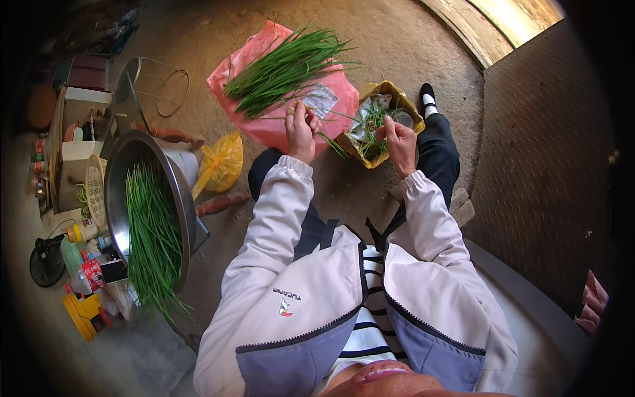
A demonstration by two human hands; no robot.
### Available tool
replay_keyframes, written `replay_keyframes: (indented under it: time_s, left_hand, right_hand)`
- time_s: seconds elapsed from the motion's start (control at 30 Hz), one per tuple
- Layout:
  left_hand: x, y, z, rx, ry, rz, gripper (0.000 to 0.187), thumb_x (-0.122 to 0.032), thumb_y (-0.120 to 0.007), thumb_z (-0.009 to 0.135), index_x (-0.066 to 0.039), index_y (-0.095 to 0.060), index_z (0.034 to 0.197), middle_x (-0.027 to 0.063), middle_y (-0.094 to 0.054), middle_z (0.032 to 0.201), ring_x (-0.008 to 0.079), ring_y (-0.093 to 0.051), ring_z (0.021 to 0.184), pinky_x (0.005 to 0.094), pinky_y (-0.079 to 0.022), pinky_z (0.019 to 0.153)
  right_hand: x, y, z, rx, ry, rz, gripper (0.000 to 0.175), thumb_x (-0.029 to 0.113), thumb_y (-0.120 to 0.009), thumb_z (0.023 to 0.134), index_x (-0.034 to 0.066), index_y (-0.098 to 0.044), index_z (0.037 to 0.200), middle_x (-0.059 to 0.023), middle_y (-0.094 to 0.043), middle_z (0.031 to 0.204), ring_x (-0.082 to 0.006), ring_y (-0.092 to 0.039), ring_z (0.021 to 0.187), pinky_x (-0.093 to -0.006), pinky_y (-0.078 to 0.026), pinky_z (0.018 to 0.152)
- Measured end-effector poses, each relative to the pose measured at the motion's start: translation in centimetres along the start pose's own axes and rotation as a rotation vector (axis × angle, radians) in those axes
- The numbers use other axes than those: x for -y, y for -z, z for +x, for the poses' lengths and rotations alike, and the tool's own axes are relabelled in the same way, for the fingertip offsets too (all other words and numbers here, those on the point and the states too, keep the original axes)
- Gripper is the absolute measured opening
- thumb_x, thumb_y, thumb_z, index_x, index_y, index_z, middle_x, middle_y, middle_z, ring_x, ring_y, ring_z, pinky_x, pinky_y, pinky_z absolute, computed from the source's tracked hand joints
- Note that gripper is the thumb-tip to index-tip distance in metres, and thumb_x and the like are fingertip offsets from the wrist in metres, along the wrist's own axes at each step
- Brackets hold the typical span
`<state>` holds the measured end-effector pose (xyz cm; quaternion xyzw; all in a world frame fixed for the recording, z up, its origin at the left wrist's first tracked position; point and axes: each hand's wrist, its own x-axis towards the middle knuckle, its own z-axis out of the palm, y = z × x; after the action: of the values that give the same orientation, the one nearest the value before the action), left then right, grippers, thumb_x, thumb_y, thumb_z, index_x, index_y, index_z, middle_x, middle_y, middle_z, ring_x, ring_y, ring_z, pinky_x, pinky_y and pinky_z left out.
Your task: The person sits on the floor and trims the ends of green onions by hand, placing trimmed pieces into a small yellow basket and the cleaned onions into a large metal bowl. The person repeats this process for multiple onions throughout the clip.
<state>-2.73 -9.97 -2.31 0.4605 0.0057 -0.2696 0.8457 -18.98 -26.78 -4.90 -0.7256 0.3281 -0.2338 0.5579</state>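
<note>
My left hand (301, 131) is closed around a few thin green chive blades (333, 144), which stick out to the right toward a bin. It is above the lower edge of a pink plastic bag (268, 130) spread on the ground. A thick bunch of chives (287, 74) lies on that bag. My right hand (401, 145) is over the near right side of the bin lined with a yellow bag (415, 101), its thumb and fingers close together. Whether they pinch a scrap is not clear. Green trimmings (373, 124) and crumpled white plastic fill the bin.
To the left, a large metal basin (187, 218) holds more long chives (151, 233). A knotted yellow plastic bag (221, 161) lies beside it. Bottles and jars (92, 270) crowd the far left. A textured metal panel (540, 164) stands on the right, near wood pieces (461, 208).
</note>
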Motion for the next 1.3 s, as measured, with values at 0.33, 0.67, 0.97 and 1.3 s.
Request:
replay_keyframes:
  time_s: [0.33,0.67,0.97,1.3]
  left_hand:
    - [-0.1,1.1,0.7,0.008,0.078,-0.166,0.014,-0.022,-0.048,0.103,-0.01,-0.049,0.096,0.0026,-0.053,0.083,0.0128,-0.046,0.065,0.0291,-0.039,0.058]
    - [0.0,1.5,1.1,-0.037,0.08,-0.222,0.016,-0.022,-0.047,0.103,-0.008,-0.054,0.1,0.0119,-0.064,0.102,0.0141,-0.051,0.067,0.0301,-0.042,0.058]
    - [-0.1,2.2,1.3,-0.022,0.128,-0.242,0.017,-0.022,-0.047,0.103,-0.008,-0.054,0.096,0.0138,-0.067,0.097,0.0146,-0.053,0.067,0.0314,-0.043,0.058]
    - [-0.2,2.7,1.8,-0.146,0.105,0.084,0.017,-0.024,-0.047,0.102,-0.009,-0.052,0.096,0.0075,-0.065,0.087,0.0148,-0.055,0.069,0.0313,-0.047,0.061]
  right_hand:
    - [-6.0,0.2,2.9,0.153,0.11,-0.593,0.025,0.019,-0.07,0.082,0.0127,-0.072,0.106,-0.0119,-0.063,0.122,-0.0297,-0.055,0.119,-0.0412,-0.043,0.1]
    - [-4.3,-0.9,1.9,0.584,0.043,0.144,0.042,0.032,-0.047,0.104,-0.0025,-0.062,0.123,-0.0089,-0.066,0.121,-0.017,-0.057,0.116,-0.0291,-0.04,0.103]
    - [2.5,-3.6,0.4,1.067,-0.135,0.097,0.046,0.038,-0.051,0.102,-0.0023,-0.068,0.113,-0.0078,-0.068,0.113,-0.0146,-0.061,0.106,-0.0269,-0.044,0.096]
    - [2.3,-2.9,-2.6,1.023,-0.606,0.749,0.032,0.024,-0.05,0.102,-0.0017,-0.068,0.095,-0.0146,-0.07,0.105,-0.0232,-0.066,0.104,-0.0335,-0.049,0.099]
